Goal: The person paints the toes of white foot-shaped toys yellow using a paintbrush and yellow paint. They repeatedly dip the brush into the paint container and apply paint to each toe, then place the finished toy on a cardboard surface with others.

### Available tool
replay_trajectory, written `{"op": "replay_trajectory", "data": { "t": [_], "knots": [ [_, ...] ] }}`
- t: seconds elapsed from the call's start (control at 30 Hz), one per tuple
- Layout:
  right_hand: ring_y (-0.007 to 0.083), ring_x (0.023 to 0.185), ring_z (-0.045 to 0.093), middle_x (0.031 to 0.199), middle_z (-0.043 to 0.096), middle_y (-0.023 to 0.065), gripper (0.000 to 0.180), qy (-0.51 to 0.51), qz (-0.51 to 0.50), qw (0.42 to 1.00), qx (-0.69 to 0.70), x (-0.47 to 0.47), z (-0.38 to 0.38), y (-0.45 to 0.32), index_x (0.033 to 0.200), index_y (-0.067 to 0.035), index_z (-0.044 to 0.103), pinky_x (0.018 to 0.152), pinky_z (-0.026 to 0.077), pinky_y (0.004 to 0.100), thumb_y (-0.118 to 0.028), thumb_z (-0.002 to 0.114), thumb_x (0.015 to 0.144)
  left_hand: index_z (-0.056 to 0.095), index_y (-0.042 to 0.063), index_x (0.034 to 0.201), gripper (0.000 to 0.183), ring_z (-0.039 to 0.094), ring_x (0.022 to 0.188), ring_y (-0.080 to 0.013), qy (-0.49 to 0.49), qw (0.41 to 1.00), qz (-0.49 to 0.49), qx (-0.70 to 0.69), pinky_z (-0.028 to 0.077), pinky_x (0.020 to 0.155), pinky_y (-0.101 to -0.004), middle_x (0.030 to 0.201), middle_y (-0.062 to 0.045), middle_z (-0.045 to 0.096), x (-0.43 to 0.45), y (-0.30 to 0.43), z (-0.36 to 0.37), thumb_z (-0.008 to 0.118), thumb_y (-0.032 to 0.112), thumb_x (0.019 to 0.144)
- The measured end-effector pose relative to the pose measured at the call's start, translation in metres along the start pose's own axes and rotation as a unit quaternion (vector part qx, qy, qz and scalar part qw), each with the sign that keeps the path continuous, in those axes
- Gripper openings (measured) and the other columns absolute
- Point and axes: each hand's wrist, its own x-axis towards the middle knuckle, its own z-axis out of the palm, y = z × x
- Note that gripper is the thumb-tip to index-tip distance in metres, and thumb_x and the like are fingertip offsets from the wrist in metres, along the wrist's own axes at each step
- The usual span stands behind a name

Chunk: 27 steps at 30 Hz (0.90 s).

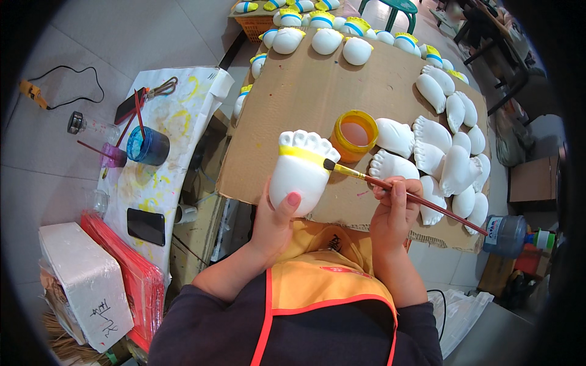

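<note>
My left hand (277, 215) grips a white foot-shaped figure (300, 183) by its heel end, toes pointing away from me. A yellow band crosses the figure just below its toes. Between the fingers of my right hand (396, 201) is a paintbrush (425, 203) with a dark red handle. Its dark bristles touch the right end of the yellow band. Behind the figure, a jar of yellow paint (355, 135) stands on the cardboard sheet (311, 91). Several plain white foot figures (430, 155) lie in a heap to the right of the jar.
White feet with yellow toes and blue bands (355, 27) line the cardboard's far edge. On the left, a paint-stained side table (178, 119) bears a blue paint jar (149, 146), a purple paint jar (113, 154) and a phone (145, 226). A water bottle (503, 235) stands at right.
</note>
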Motion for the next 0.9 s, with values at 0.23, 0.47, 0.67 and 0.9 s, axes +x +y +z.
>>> {"op": "replay_trajectory", "data": {
  "t": [0.23,0.47,0.67,0.9],
  "knots": [
    [0.0134,0.068,0.049,0.084,0.052,0.0098,0.009,0.001,-0.019,1.0,-0.018,-0.005,-0.005,0.006,0.088,-0.005,0.043,0.066,0.041,0.0251,-0.012,0.048,0.089,0.043,0.005,0.117,0.067,0.058,0.088,-0.0181,0.014,0.987,-0.11,-0.116,0.047,0.074,-0.0273,0.102,-0.008,0.056,-0.002,0.008,0.006,0.058,0.056,0.076],
    [0.0135,0.069,0.05,0.084,0.052,0.0098,0.007,-0.029,-0.068,0.997,-0.036,-0.008,-0.01,0.002,0.091,-0.005,0.044,0.066,0.043,0.0248,-0.01,0.048,0.089,0.045,0.005,0.116,0.066,0.06,0.084,-0.0206,0.031,0.978,-0.126,-0.165,0.05,0.069,-0.0276,0.099,-0.013,0.058,-0.003,0.011,0.005,0.052,0.058,0.078],
    [0.0127,0.07,0.051,0.085,0.053,0.01,0.008,-0.069,-0.067,0.993,-0.062,-0.005,-0.002,-0.006,0.092,-0.005,0.044,0.065,0.044,0.0241,-0.009,0.049,0.089,0.045,0.005,0.116,0.064,0.06,0.083,-0.0208,0.026,0.981,-0.127,-0.145,0.05,0.069,-0.0279,0.098,-0.011,0.058,-0.002,0.009,0.006,0.054,0.056,0.078],
    [0.014,0.07,0.052,0.087,0.054,0.0112,0.009,0.004,-0.097,0.995,-0.018,0.0,-0.004,-0.007,0.093,-0.004,0.044,0.066,0.045,0.0266,-0.012,0.048,0.089,0.044,0.006,0.117,0.063,0.06,0.083,-0.021,0.026,0.984,-0.121,-0.129,0.05,0.07,-0.0284,0.099,-0.011,0.057,-0.001,0.007,0.005,0.056,0.054,0.078]
  ]
}}
